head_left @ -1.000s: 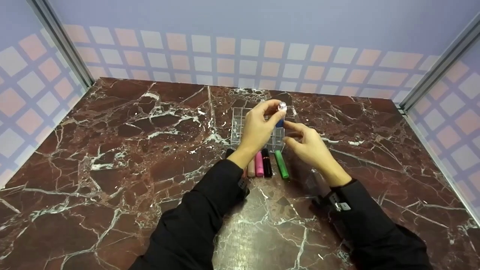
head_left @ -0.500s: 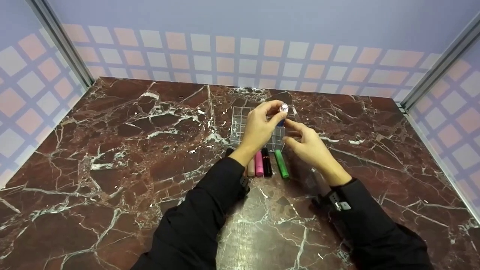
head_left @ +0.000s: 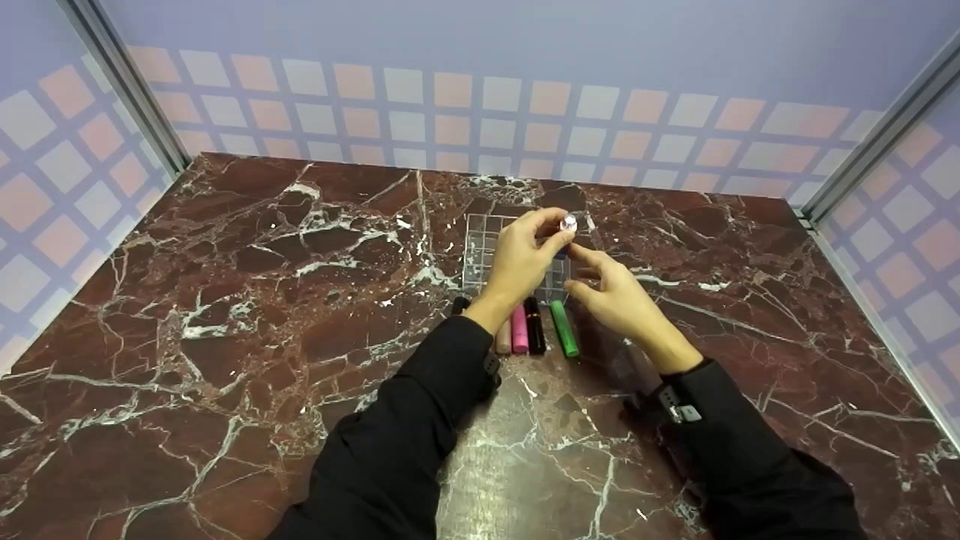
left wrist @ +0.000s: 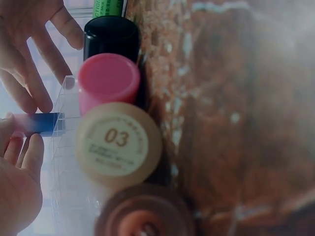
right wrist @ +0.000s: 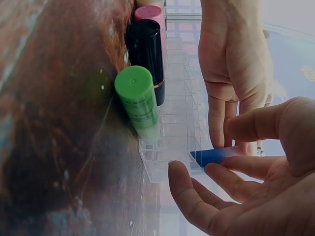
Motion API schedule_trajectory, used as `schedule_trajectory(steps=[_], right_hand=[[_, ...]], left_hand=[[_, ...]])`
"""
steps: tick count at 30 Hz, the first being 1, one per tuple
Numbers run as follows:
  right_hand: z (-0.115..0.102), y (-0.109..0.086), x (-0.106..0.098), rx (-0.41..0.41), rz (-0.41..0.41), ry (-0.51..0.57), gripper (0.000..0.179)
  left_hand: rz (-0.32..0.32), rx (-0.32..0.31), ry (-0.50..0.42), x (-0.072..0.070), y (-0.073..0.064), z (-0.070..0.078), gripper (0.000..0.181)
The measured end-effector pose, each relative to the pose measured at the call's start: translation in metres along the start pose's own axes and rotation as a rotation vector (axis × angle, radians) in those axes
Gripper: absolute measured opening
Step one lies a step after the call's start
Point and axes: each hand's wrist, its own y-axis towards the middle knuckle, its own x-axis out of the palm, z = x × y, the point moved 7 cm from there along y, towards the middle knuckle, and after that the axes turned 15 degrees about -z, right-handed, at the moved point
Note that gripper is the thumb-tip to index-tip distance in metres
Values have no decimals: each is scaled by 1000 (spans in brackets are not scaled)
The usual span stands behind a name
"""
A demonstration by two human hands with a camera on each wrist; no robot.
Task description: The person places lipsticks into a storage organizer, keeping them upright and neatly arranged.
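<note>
My left hand [head_left: 521, 255] pinches a slim blue-to-pink lipstick tube [right wrist: 211, 156] with a shiny silver top [head_left: 568, 223]. It holds the tube upright at the right side of a clear divided organizer [head_left: 476, 247], the blue end right at the compartment walls in both wrist views. My right hand [head_left: 619, 296] is close on the right, fingers loosely extended; its fingertips [right wrist: 212, 168] reach the blue part of the tube. In front of the organizer lie a green tube [head_left: 564, 328], a black lipstick [head_left: 534, 326], a pink tube [head_left: 519, 330] and a beige tube [left wrist: 118, 142] labelled 03.
A brown round-ended tube [left wrist: 145, 219] lies beside the beige one, and a black end [head_left: 459, 305] shows by my left wrist. All stand on a dark red marbled table [head_left: 337, 262], closed in by tiled-pattern panels [head_left: 495, 97] at back and sides.
My left hand has come down slightly, lowering the lipstick tube toward the organizer, with less of its blue part showing. The right hand has barely moved.
</note>
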Motion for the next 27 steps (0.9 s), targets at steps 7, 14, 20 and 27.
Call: schedule_trajectory(steps=[7, 14, 20, 27], right_hand=[[-1, 2, 3, -37, -14, -20, 65], [-1, 3, 5, -68, -20, -29, 67], [0, 3, 7, -38, -39, -39, 69], [0, 2, 7, -31, -43, -44, 70]], left_hand=[[14, -22, 7, 0, 0, -4, 28], [10, -49, 44, 1, 0, -7, 29], [2, -68, 42, 2, 0, -8, 29], [8, -72, 78, 2, 1, -8, 30]])
